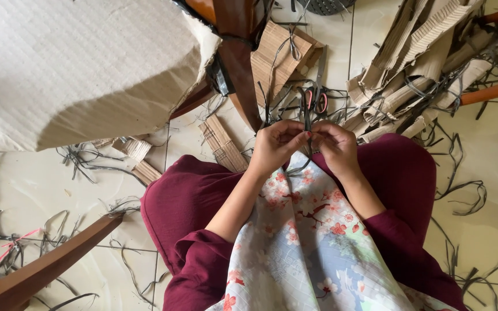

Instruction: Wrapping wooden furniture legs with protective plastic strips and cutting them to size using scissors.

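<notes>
1. While the person is sitting over a tiled floor [30, 184], both hands are meeting at frame centre, just past the knees.
2. Left hand [275, 147]: fingers are curling closed, pinching a thin dark strap [307, 124] between thumb and fingertips.
3. Right hand [336, 147]: fingers are also closing on the same strap, touching the left hand's fingertips. Both are gripping it at one short stretch.
4. The strap is running from the pinch toward 12 o'clock, and a loose loop is hanging toward 6 o'clock over the floral cloth [306, 242] on the lap. Its far end is getting lost in the clutter, so I cannot tell where it stops.
5. Handling, my read: light, narrow, flat, bending easily but springy, likely slick plastic. It is probably slipping unless pinched flat-side between thumb and finger pads. Best hold is close to the working point, hands nearly touching, as now.
6. Scissors [317, 95] with pink handles are lying at 12 o'clock from the hands, near but not touched.
7. Corrugated cardboard pieces [416, 52] are piling up at 1–2 o'clock; a big cardboard sheet [70, 63] is sitting at 10 o'clock.
8. Wooden furniture legs [234, 52] are standing at 11 o'clock, and more strap offcuts are littering the floor all round.
</notes>
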